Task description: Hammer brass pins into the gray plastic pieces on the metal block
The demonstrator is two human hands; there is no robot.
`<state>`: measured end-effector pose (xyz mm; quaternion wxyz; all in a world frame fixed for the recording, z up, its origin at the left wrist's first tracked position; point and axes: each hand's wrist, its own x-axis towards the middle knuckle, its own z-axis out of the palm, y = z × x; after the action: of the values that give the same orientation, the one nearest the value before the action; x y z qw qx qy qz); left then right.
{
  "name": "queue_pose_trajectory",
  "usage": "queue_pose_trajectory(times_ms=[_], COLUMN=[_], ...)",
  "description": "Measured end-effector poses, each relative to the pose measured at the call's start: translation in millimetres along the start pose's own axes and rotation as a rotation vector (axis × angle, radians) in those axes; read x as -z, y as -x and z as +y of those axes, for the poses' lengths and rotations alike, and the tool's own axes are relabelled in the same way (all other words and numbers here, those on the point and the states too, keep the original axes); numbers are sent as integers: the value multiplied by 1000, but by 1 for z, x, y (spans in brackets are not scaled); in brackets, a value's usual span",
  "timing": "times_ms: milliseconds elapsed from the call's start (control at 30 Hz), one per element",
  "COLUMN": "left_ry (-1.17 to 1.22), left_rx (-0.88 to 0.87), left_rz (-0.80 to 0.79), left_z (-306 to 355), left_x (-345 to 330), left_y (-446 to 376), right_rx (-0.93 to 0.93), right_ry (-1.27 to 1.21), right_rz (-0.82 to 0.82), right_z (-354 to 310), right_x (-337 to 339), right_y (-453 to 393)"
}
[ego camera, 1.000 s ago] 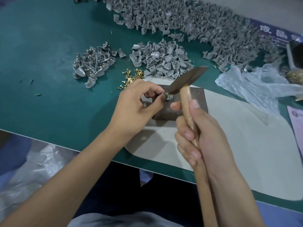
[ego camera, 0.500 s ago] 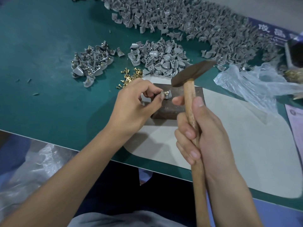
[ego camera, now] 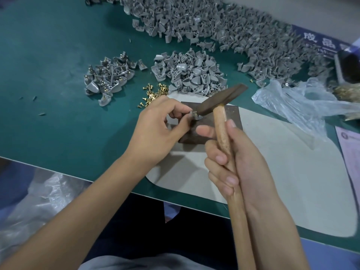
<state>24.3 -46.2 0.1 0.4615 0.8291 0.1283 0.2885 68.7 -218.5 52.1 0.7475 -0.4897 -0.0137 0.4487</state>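
- Since half a second ago, we are seeing the hammer (ego camera: 224, 99) coming down: its dark head, then raised clear of the work, is now meeting the pin on the metal block (ego camera: 231, 115).
- At far left, a small heap of gray pieces already carrying brass pins (ego camera: 109, 76) is lying on the green mat, with loose brass pins (ego camera: 153, 94) scattered just beside it.
- The left hand (ego camera: 155, 131) is pinching a gray plastic piece (ego camera: 192, 114) between thumb and forefinger, steadying it on the block under the hammer head.
- The right hand (ego camera: 239, 162) is wrapping its fingers round the wooden handle, thumb lying along it.
- We are judging this the striking step; whether the pin is fully seated we cannot tell.
- Next, we are expecting either another short tap kept clear of the pinching fingertips, or the finished piece going to the left heap.
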Motion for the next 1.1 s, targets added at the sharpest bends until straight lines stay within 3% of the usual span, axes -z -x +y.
queue_pose_trajectory(times_ms=[367, 500, 667, 1100], left_ry=[-6, 4, -5, 12], left_rx=[20, 32, 27, 38], left_rz=[0, -2, -1, -13], left_z=[-1, -1, -1, 0], left_x=[-1, -1, 0, 1], left_y=[-2, -1, -2, -2], right_rx=[-281, -239, -96, 5], right_ry=[-625, -517, -208, -143], right_rz=[-427, -392, -192, -228], right_z=[-2, -6, 2, 9], right_x=[12, 13, 6, -1], right_y=[1, 4, 9, 14])
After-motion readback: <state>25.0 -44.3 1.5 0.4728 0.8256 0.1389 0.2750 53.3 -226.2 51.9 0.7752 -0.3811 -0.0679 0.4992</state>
